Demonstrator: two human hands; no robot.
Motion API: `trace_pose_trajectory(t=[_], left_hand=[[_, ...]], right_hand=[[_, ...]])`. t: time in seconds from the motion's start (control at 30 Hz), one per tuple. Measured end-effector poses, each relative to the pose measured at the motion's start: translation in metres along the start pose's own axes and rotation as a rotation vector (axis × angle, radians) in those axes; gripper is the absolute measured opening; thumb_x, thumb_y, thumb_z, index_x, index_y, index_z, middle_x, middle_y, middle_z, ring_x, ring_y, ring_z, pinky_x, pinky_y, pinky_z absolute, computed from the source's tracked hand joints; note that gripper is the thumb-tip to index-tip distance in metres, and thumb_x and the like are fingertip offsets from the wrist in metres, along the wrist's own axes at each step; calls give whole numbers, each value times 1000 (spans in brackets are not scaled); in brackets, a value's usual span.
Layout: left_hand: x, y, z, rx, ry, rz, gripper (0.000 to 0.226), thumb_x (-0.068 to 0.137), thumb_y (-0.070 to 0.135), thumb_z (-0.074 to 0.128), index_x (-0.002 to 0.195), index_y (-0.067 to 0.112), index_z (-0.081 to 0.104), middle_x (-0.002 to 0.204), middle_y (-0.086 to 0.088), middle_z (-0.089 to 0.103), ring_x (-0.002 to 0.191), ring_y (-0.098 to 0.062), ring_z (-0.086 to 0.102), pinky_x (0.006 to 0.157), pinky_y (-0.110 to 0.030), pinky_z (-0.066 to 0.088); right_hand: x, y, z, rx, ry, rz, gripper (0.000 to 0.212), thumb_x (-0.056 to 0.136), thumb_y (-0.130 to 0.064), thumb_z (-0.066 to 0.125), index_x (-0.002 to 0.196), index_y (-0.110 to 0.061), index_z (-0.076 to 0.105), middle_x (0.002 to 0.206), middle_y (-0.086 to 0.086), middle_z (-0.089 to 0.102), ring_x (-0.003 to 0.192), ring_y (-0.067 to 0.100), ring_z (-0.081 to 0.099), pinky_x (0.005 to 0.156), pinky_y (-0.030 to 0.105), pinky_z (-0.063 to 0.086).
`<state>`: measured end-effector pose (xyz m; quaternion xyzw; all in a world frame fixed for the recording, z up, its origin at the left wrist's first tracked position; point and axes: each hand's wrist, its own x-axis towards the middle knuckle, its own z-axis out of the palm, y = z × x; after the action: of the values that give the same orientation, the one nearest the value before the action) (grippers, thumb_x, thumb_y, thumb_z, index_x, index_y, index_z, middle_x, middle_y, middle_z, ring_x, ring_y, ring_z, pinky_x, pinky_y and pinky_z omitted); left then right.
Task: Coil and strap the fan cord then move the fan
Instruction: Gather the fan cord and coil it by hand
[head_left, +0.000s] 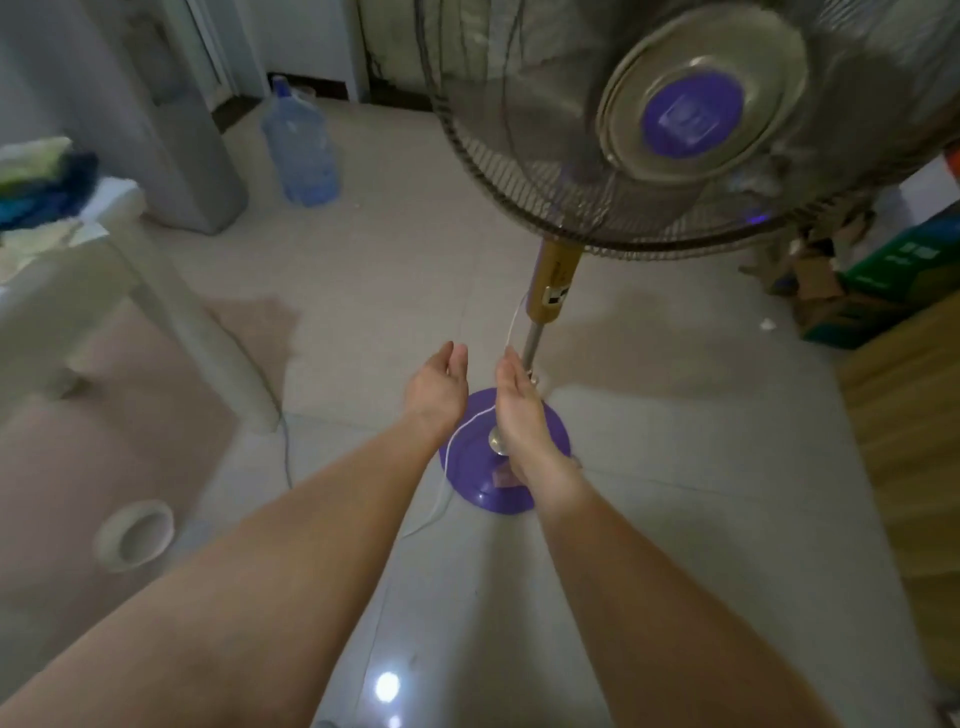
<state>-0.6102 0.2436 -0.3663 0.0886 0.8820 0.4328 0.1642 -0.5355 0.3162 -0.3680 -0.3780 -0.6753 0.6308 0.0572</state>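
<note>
1. I see the tall pedestal fan with a grey wire cage and purple hub (691, 114) standing upright on the pale tiled floor (649, 519), its round purple plastic base (470, 467) right under my hands.
2. The thin white power cord (447, 457) runs down beside the fan's metal pole (532, 343), crosses the base and trails off over the floor towards me; I judge it light, limp and easy to loop, but apt to slip and spring open until it is strapped.
3. My left hand (436, 387) is open, palm turned inward, grasping nothing. My right hand (519, 405) is beside the pole with the cord passing just behind it; its fingers (511, 364) are extended, and I cannot tell whether they pinch the cord.
4. I judge the fan top-heavy: the cage is fragile, so the pole or the gold-coloured control column (553, 286) is the place to take hold, with the base kept level.
5. Around the fan: left of it a white plastic stool (104, 291) carrying folded cloths, and a roll of tape (136, 535) lying on the floor; beyond it a clear blue water bottle (301, 150); right of it cardboard boxes (831, 291).
6. The loose cord across the floor is the likeliest snag.
</note>
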Motion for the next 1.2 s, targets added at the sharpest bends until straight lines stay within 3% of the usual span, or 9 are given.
trace_pose_trajectory(t=[0.03,0.13,0.27,0.33,0.47,0.57,0.73,0.97,1.2], left_hand=[[9,-13,9,1,3,8,53,102,41,31,146,13,41,149,-9,46,139,-26,39,113,-31,28],[38,-62,41,14,15,43,53,103,41,29,146,12,39,150,-9,44,140,-26,38,113,-31,27],[70,-129,84,39,47,108,53,103,39,29,146,10,39,151,-9,43,140,-26,38,113,-31,27],[86,-171,110,43,55,133,53,103,39,29,146,10,38,151,-9,42,140,-25,38,113,-30,27],[109,-239,152,51,79,162,53,103,40,28,146,11,38,152,-7,42,140,-24,38,112,-29,27],[121,-282,177,59,105,188,52,103,39,28,145,11,39,151,-9,43,139,-25,39,111,-29,28],[133,-335,206,51,144,194,51,103,38,29,143,9,43,149,-10,46,137,-26,42,109,-28,29],[147,-403,245,41,149,118,47,103,36,34,134,5,50,140,-17,54,129,-32,49,102,-33,35],[169,-447,276,37,110,49,50,103,34,32,146,8,39,149,-11,45,138,-26,41,110,-29,28]], right_hand=[[12,15,5,6,-2,-24,58,92,-65,25,146,-48,29,156,-14,35,142,20,34,116,53,22],[57,68,26,-17,-8,-73,59,90,-64,24,148,-49,26,156,-15,36,146,21,28,120,54,12],[114,132,59,57,-12,-173,53,102,-48,29,153,-34,27,159,-9,31,147,17,29,122,41,17],[140,172,76,66,-22,-218,52,104,-44,29,154,-30,26,161,-7,28,147,15,28,118,31,18],[178,242,101,80,-39,-271,52,104,-43,28,154,-30,24,162,-8,26,148,13,26,113,26,16],[198,284,114,56,-16,-278,51,104,-44,27,153,-33,26,160,-10,30,147,13,26,99,21,10],[220,338,128,96,-32,-331,50,105,-36,31,154,-24,27,160,-6,29,146,10,28,105,16,18],[242,392,139,88,-42,-254,51,104,-43,28,153,-33,26,160,-12,28,146,12,26,103,20,17],[262,427,148,53,-34,-198,49,104,-42,30,152,-34,29,158,-7,35,143,17,35,108,26,27]])
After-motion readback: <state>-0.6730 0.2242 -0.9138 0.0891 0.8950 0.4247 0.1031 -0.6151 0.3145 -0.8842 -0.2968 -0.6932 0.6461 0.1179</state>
